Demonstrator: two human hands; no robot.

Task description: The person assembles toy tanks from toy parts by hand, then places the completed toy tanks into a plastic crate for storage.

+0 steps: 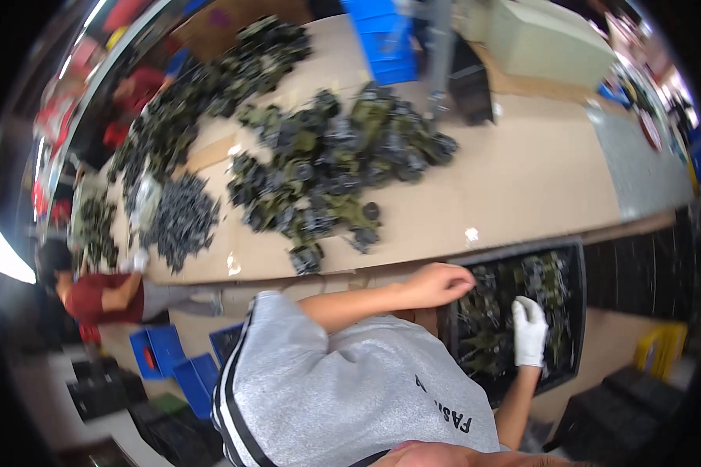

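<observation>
My bare left hand (438,285) is over the near left edge of a black tray (581,311), its fingers curled together. Whatever they may hold is hidden from this side. My right hand (530,333) wears a white glove and reaches over the middle of the tray. Its thumb and fingers are apart, and nothing shows between them. Beneath both hands, several small dark green and black parts (487,342) lie in rows in the tray. Their exact kind is too small to tell.
A large heap of similar green and black parts (319,167) covers the table (514,183). Beside it lies a pile of small grey pieces (181,222). Blue bins (380,43) and a metal post (439,54) stand farther back. Another person (105,303) works at far left.
</observation>
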